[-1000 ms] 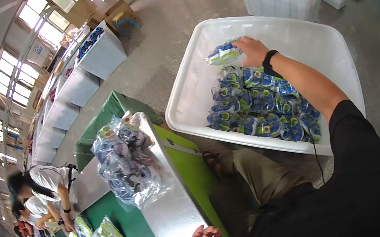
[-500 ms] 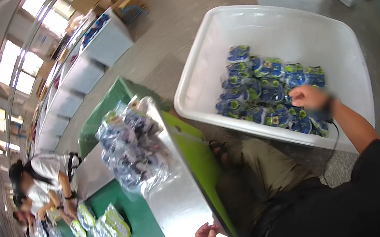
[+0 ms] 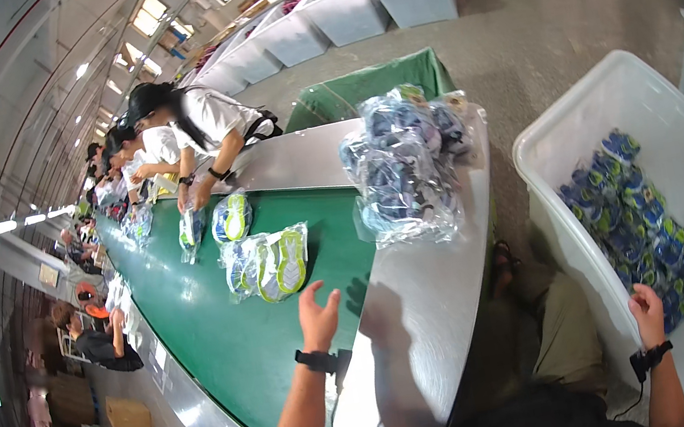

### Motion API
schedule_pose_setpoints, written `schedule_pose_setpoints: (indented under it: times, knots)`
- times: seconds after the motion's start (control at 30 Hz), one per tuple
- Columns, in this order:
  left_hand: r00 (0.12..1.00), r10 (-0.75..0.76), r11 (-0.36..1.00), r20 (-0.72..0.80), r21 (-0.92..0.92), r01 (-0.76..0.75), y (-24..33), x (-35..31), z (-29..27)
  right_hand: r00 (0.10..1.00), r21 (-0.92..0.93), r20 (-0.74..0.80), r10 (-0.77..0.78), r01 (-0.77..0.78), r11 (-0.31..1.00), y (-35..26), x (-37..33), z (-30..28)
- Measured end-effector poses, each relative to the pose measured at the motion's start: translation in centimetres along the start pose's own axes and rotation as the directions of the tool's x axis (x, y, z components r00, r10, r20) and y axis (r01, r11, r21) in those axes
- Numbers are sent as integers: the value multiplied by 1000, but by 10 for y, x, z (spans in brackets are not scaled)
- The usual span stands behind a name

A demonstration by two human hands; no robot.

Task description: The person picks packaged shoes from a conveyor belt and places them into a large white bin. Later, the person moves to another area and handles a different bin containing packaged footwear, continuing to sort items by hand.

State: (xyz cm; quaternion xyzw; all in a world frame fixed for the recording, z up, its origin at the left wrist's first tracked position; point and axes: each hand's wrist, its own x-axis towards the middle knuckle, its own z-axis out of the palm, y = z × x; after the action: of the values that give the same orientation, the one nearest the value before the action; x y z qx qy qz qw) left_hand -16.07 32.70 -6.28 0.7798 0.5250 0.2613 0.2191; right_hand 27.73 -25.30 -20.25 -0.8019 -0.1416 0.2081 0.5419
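Work, it seemed, had just shifted from the large white rounded plastic tub [image 3: 531, 135] to the flat green belt [image 3: 198, 328]: the bare left hand [image 3: 319, 319], earlier held over the shiny steel ledge [image 3: 454, 285], now stretched toward the clear-bagged shoes with lime-and-white soles [image 3: 269, 264], which lay on the belt just beyond its fingertips. That hand was empty, thumb and fingers spread. The bare right hand [image 3: 647, 309] had drawn back to the tub's near rim, fingers loosely curled; whether it pinched anything, I could not tell. Bagged blue-and-green shoes [image 3: 638, 223] lay inside the tub.
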Motion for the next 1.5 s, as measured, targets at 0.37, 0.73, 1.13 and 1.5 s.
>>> schedule_pose_setpoints:
  times: [0.37, 0.73, 1.13, 1.5]
  knots:
    - [926, -264, 897, -270, 285, 339, -119, 122, -11, 996, -344, 70, -48, 69, 937, 25, 21, -9]
    - [850, -445, 820, -281, 255, 513, -109, 125, -2, 994, -508, 14, -110, 102, 855, -23, 2, 12]
    - [839, -458, 887, -292, -217, 409, -119, 40, 11, 970, -361, -119, -214, 159, 919, 5, 9, 22]
    - [955, 224, 973, -193, 103, -207, -33, -135, -17, 962, -348, -89, -258, 213, 913, 2, 5, 21]
